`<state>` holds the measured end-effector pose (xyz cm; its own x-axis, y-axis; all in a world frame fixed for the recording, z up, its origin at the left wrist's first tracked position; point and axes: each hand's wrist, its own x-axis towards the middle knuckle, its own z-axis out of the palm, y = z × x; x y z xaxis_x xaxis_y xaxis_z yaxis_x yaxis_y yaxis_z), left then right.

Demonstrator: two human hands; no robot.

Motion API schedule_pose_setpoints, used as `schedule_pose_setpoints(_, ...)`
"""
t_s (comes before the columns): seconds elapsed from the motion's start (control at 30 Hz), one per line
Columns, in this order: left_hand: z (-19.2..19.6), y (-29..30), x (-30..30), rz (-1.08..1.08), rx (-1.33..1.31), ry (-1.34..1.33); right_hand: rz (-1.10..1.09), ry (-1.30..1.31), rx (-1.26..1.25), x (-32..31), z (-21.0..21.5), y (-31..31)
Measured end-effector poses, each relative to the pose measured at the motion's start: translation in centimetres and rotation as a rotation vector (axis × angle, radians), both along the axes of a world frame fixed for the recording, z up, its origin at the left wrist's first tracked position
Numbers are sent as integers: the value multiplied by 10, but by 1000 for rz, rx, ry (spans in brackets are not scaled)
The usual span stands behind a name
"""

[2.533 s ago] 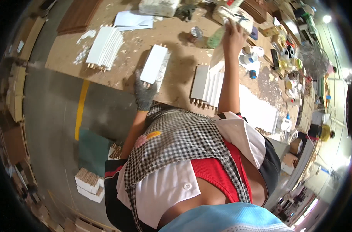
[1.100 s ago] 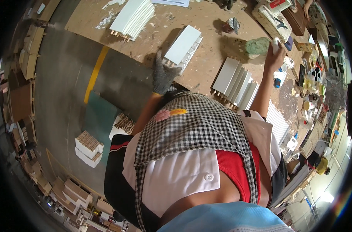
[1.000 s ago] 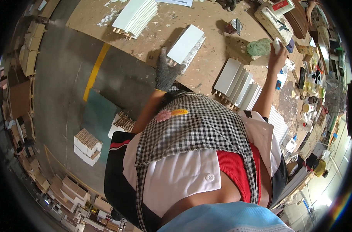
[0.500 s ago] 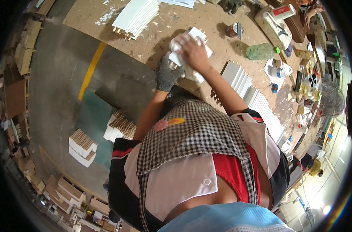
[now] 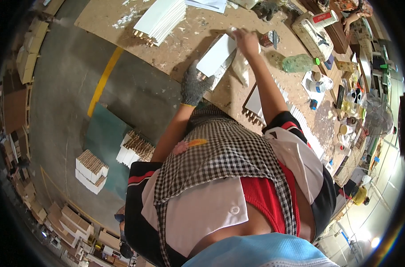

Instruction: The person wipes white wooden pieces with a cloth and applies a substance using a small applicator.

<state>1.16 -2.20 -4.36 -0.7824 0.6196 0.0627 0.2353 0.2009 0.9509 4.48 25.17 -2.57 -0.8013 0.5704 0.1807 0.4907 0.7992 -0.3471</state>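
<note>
A white rectangular panel (image 5: 216, 56) with wooden pegs at its near end is tilted over the bench edge. My left hand (image 5: 194, 86), in a grey knit glove, is closed round that near end. Bare and bent at the fingers, my right hand (image 5: 247, 43) is at the panel's far end and grips a white cloth (image 5: 241, 72), which hangs down along the panel's right side. Further left on the bench lies a fanned stack of white pegged panels (image 5: 161, 20). More panels (image 5: 255, 101) lie in a row beneath and beside my right forearm.
Around the brown workbench top (image 5: 109, 31) stand a small dark can (image 5: 268, 39), a green plastic bottle (image 5: 298, 63) and a stained jerrycan (image 5: 312, 34). A dark glove (image 5: 267, 10) lies at the back. White stacks (image 5: 91, 171) rest on a green board (image 5: 107, 129) at left.
My right hand has moved from the middle of the panel to its far end, up and right, drawing the cloth along. More of the panel's white face now shows. The left hand keeps its hold.
</note>
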Motion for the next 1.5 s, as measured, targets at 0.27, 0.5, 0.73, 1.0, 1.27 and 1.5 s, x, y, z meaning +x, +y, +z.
schedule_pose_setpoints(0.27,-43,1,-9,-34,102,-122,390,109,115,40,12,-139)
schedule_pose_setpoints(0.5,-46,2,-5,18,79,-27,208,-226,362,12,3,-90)
schedule_pose_setpoints(0.73,-42,4,-3,31,-45,136,161,61,253,16,3,-70)
schedule_pose_setpoints(1.0,-26,6,-6,-48,10,-42,305,206,153,26,13,-103)
schedule_pose_setpoints(1.27,-14,3,-1,17,-11,197,-190,-161,98,66,-1,8)
schedule_pose_setpoints(1.5,-27,-4,-2,72,-2,134,-562,287,-24,120,10,61)
